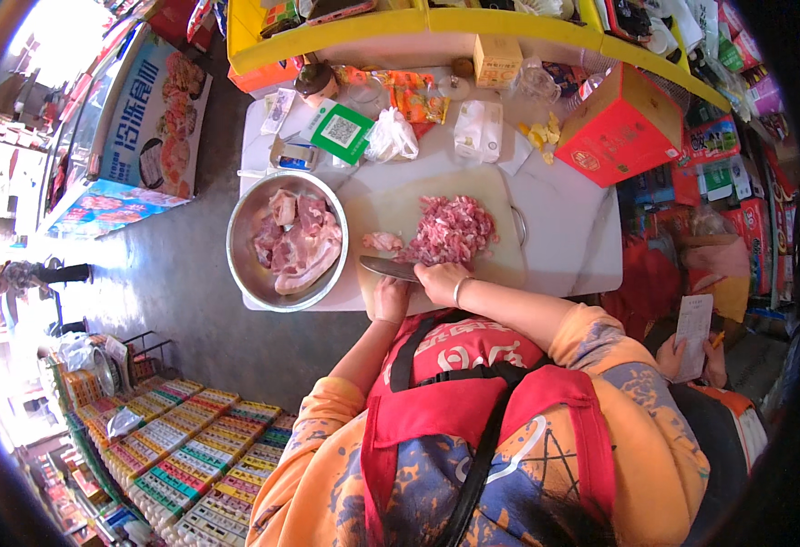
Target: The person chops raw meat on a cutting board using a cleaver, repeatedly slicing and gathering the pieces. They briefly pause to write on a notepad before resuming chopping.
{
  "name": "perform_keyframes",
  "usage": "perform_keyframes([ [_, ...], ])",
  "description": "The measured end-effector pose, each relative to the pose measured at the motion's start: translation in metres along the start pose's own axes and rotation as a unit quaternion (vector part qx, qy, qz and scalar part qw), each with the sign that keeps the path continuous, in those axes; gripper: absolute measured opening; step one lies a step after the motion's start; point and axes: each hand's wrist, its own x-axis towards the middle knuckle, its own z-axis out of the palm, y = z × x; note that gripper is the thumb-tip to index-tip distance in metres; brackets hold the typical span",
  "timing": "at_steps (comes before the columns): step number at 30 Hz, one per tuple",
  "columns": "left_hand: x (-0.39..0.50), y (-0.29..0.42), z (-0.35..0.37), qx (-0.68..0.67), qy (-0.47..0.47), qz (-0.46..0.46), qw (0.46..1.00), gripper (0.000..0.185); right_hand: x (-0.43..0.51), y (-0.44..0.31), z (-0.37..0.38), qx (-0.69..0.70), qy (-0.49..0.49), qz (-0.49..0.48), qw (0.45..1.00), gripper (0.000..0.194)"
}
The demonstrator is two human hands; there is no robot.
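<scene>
My right hand (443,282) grips the handle end of a kitchen knife (389,267), its blade pointing left across the near part of a pale cutting board (379,198). Close below the blade, my left hand (391,299) rests at the board's near edge; whether its fingers hold anything is hidden. A heap of chopped raw meat (454,229) lies on the board beyond my right hand. One small uncut piece of meat (383,241) lies left of the heap. Left of the board, a steel bowl (236,268) holds large raw pieces of meat (307,239).
Along the table's (571,239) far side stand a green card with a printed code (341,131), a white plastic bag (392,135), a tissue pack (478,131) and a red box (618,130). Yellow peels (543,133) lie nearby. Another person's hands (673,355) hold paper at right.
</scene>
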Motion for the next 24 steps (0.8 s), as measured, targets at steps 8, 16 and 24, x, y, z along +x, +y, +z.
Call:
perform_keyframes([
  [8, 0.004, 0.018, -0.022, -0.042, 0.041, -0.020, 0.998, 0.013, -0.017, 0.037, -0.014, 0.074, 0.016, 0.019, 0.997, 0.020],
  [16, 0.028, 0.028, -0.024, 0.027, -0.012, -0.079, 0.996, 0.022, -0.034, 0.038, -0.022, 0.135, 0.116, 0.030, 0.984, 0.024],
  [24, 0.047, 0.025, -0.032, -0.189, -0.115, -0.300, 0.928, 0.018, -0.059, 0.058, -0.048, 0.393, 0.089, 0.117, 0.908, 0.023],
])
